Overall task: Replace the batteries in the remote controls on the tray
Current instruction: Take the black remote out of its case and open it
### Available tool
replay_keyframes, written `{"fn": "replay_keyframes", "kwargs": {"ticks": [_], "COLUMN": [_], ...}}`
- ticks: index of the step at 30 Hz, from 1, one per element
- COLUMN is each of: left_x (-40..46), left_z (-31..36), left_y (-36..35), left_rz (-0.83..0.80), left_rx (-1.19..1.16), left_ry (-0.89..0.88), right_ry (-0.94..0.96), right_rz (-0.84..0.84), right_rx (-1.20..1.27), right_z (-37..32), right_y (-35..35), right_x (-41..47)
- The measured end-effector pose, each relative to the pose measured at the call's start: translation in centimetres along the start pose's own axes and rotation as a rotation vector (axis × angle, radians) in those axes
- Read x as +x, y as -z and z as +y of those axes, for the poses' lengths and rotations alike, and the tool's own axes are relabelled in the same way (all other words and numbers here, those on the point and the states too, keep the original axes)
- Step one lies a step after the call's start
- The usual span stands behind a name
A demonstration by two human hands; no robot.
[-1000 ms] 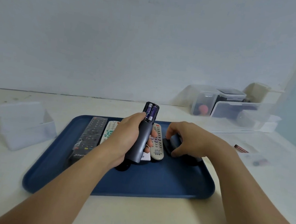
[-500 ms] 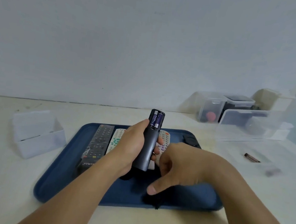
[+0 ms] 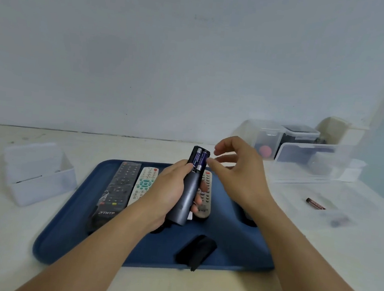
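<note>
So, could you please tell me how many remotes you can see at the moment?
4: a grey remote in the left hand; black, white and beige remotes lying on the tray. Another may be hidden behind the right arm.

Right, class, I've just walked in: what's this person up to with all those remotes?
A person is changing remote batteries. The left hand grips a dark grey remote upright over the blue tray, its back compartment open with two batteries showing. The right hand, fingers loosely spread, reaches toward those batteries, a fingertip right beside them. A black battery cover lies on the tray's near edge, other remotes lie on the tray, and a loose battery rests on the table to the right.
</note>
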State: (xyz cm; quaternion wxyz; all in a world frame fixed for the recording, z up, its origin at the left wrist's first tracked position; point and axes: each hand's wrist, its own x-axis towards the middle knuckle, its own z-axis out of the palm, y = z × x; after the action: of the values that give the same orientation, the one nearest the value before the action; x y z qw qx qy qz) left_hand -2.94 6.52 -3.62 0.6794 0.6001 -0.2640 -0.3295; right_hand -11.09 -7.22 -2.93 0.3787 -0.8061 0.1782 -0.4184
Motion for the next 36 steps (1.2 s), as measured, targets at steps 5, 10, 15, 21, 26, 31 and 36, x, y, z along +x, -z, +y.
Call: {"fn": "replay_keyframes", "kwargs": {"ticks": [5, 10, 15, 21, 26, 31, 36], "left_x": [0.3, 0.2, 0.3, -0.2, -0.2, 0.1, 0.0], "left_z": [0.0, 0.0, 0.0, 0.2, 0.1, -0.7, -1.1], "left_y": [0.1, 0.1, 0.0, -0.4, -0.5, -0.3, -0.2], "left_rz": [0.034, 0.011, -0.002, -0.034, -0.037, 0.000, 0.052], "left_rx": [-0.019, -0.025, -0.014, 0.039, 0.121, 0.356, 0.536], "left_ry": [-0.046, -0.040, -0.059, -0.087, -0.149, -0.269, -0.394], "right_ry": [-0.282, -0.244, 0.085, 0.152, 0.136, 0.125, 0.129], "right_rz": [-0.206, -0.239, 0.036, -0.017, 0.039, 0.087, 0.098], "right_rx": [-0.135, -0.117, 0.085, 0.068, 0.081, 0.070, 0.044], "right_z": [3.0, 2.8, -1.0, -1.9, -1.8, -1.4, -1.2], "right_y": [-0.7, -0.8, 0.3, -0.6, -0.7, -1.0, -1.5], "right_x": [0.7, 0.6, -0.2, -1.1, -1.0, -0.8, -0.6]}}
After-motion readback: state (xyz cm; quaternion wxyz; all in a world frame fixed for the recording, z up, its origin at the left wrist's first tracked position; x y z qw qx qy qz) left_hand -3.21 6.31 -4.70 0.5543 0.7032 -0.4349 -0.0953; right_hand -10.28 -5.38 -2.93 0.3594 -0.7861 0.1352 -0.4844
